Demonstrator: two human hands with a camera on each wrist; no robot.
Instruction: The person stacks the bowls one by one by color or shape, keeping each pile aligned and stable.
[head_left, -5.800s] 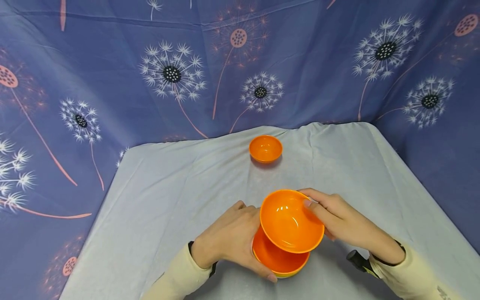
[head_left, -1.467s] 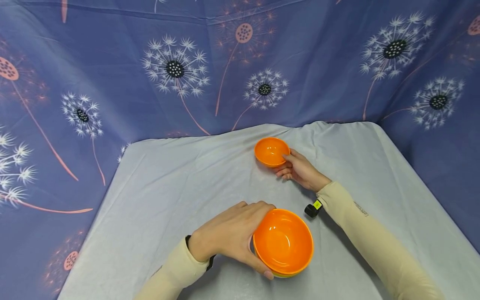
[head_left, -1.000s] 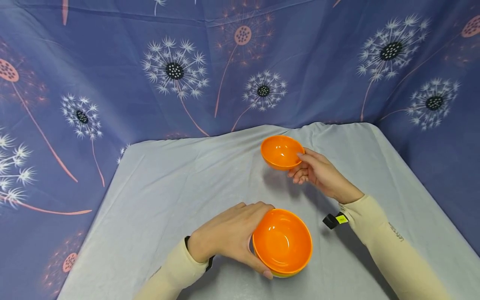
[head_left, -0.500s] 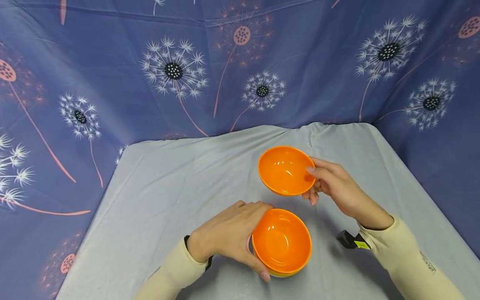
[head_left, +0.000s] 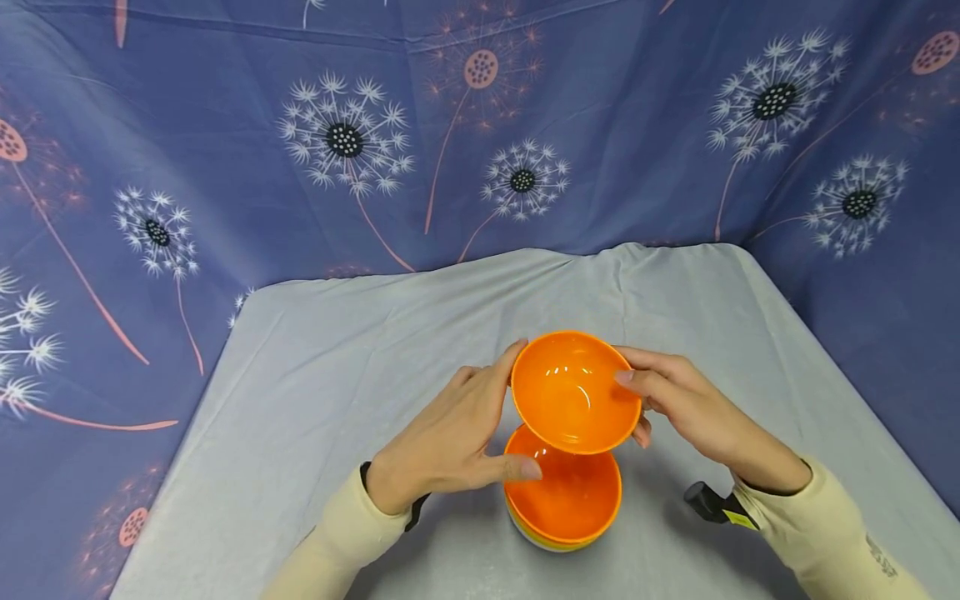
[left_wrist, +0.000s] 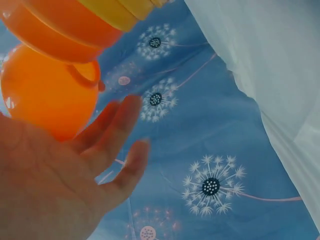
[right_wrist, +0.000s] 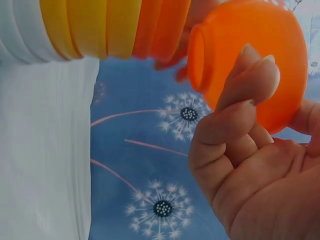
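Note:
My right hand (head_left: 693, 408) grips an orange bowl (head_left: 573, 400) by its right rim, thumb inside and fingers beneath. The bowl is tilted and hangs above a stack of nested bowls (head_left: 570, 500) on the table. In the right wrist view, the stack (right_wrist: 120, 27) shows white, yellow and orange bowls from bottom to top, and the held bowl's foot ring is visible. My left hand (head_left: 450, 437) has its fingers extended at the held bowl's left side, with the thumb over the stack's rim. Whether those fingers press on the bowl cannot be told.
A pale grey cloth (head_left: 360, 367) covers the table. Behind it and along both sides hangs a blue curtain (head_left: 420, 192) printed with dandelions. A black wrist device (head_left: 708, 504) sticks out below my right sleeve.
My right hand has picked the orange bowl up from the back of the table and brought it nearer, over the stack. The left hand has released the stack and moved up beside that bowl.

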